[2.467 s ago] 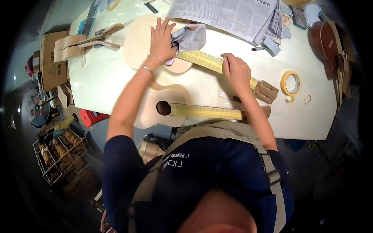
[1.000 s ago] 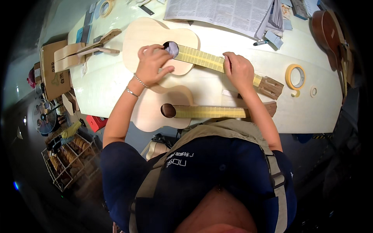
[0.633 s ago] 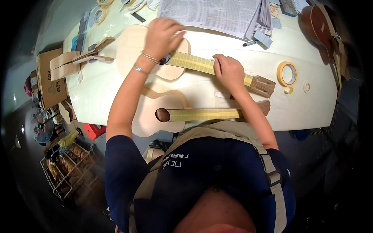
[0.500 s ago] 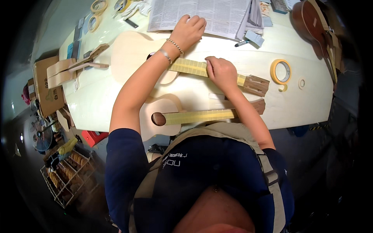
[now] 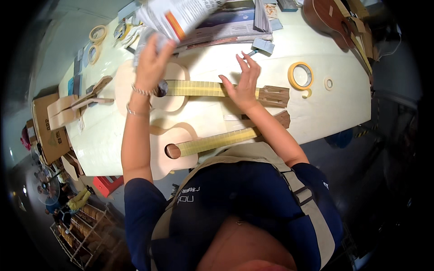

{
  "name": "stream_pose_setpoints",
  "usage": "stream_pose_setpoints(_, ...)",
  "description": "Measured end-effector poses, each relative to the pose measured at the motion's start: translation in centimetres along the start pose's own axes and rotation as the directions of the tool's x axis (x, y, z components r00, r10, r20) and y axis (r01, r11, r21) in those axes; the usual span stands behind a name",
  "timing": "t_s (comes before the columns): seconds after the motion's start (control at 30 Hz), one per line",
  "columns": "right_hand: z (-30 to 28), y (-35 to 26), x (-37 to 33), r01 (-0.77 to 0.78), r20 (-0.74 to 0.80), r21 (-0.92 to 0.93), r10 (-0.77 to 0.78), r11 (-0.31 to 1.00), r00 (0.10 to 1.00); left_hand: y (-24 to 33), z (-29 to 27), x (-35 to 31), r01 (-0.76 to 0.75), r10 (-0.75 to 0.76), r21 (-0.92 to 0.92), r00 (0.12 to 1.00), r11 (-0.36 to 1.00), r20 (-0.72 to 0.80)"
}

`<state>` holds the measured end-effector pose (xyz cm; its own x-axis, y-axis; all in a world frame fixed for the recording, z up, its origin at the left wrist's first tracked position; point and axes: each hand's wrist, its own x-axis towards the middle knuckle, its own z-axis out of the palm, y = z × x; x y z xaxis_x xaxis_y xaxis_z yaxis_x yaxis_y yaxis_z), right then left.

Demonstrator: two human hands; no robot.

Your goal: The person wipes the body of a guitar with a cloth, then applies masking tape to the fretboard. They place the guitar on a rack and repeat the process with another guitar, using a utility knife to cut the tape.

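Observation:
My left hand (image 5: 153,67) is closed on a newspaper sheet (image 5: 178,22), which hangs lifted and blurred by motion over the far left of the table. Beneath that wrist lies a pale, unfinished ukulele (image 5: 175,103), its neck covered in yellow masking tape and its dark headstock pointing right. My right hand (image 5: 245,88) is open, fingers spread, over the headstock end of that neck; whether it touches cannot be told. Closer to me rests a second pale ukulele (image 5: 159,166) with a taped neck, partly hidden by my right forearm.
Behind the hands sits a newspaper stack (image 5: 230,28). A yellow tape roll (image 5: 300,76) and a smaller roll (image 5: 328,83) lie at right, with a brown ukulele (image 5: 327,20) beyond. Wooden pieces (image 5: 79,106) and a cardboard box (image 5: 47,124) are at left.
My left hand has drawn a newspaper sheet off the stack, leftward and up. My right hand has let go of the neck and spread its fingers. The whole view has shifted.

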<state>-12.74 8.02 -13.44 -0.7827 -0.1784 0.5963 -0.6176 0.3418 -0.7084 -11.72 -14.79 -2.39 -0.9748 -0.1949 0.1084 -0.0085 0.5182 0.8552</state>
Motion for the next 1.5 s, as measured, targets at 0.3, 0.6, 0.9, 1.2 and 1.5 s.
stream_pose_setpoints(0.3, -7.2, -4.4, 1.8, -0.100, 0.268, 0.335, 0.008, 0.937, 0.963, 4.6, 7.3, -18.6, 0.224, -0.249, -0.687, 0.966, 0.691, 0.064)
stream_pose_setpoints(0.6, -4.5, -7.6, -10.9, -0.567, 0.830, -0.136, -0.406, -0.813, 0.383, 5.0, 7.2, -21.5, 0.074, 0.161, -0.741, 0.957, 0.668, 0.241)
stream_pose_setpoints(0.9, -8.2, -5.8, -9.1, -0.796, 0.859, 0.159, 0.315, 0.585, 0.403, 1.4, -0.2, -26.5, 0.141, -0.252, -0.421, 0.942, 0.896, -0.220)
stream_pose_setpoints(1.2, -5.7, -3.4, -11.2, -0.092, 0.403, -0.076, 0.115, 0.993, 0.908, -0.3, -2.5, -23.9, 0.067, -0.222, 0.838, 0.973, 0.541, 0.066)
stream_pose_setpoints(1.5, -5.2, -3.9, -11.2, -0.101, 0.413, -0.164, 0.161, 0.981, 0.896, -9.3, 1.5, -26.1, 0.089, -0.218, 0.807, 0.975, 0.584, 0.051)
